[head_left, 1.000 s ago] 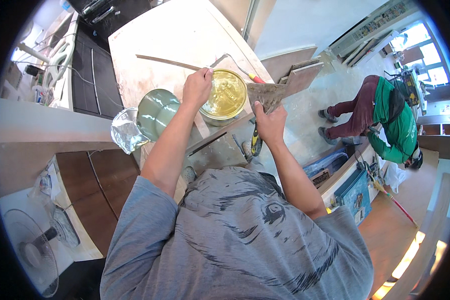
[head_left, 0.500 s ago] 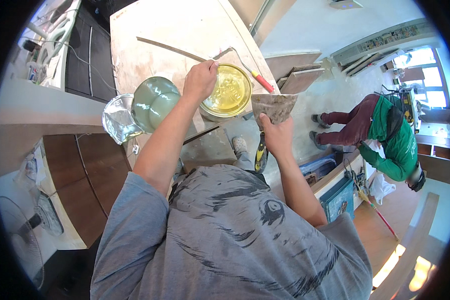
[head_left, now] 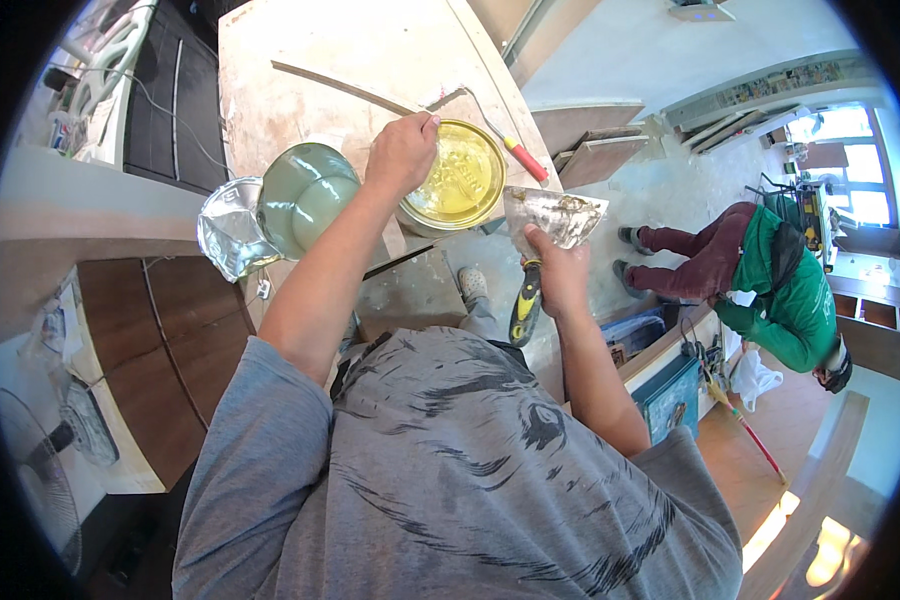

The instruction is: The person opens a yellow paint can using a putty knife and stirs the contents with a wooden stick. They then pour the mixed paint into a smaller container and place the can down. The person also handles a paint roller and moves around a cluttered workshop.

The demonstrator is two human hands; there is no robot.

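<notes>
My left hand point(head_left: 403, 155) is closed at the left rim of a round tin can point(head_left: 486, 213), whose yellow-gold inside catches the light; the fingertips are partly hidden. In my right hand point(head_left: 562, 268) is a wide putty knife point(head_left: 525, 305) with a black and yellow handle. Its broad metal blade, streaked with brown residue, tilts up just right of the can. Left of the can, partly behind my left forearm, stands a greenish translucent round container point(head_left: 305, 195). Crumpled silver foil point(head_left: 234, 228) lies against its left side.
A paint roller with a red and yellow handle point(head_left: 526, 160) and a thin wooden strip point(head_left: 345, 86) lie on the pale wooden tabletop point(head_left: 370, 35). To the right, a person in a green top point(head_left: 785, 285) bends over. Boards point(head_left: 600, 155) lean beyond the table's right edge.
My right hand has turned the putty knife, so its blade shows a shinier face and reaches slightly farther right. My left hand stays at the can's rim.
</notes>
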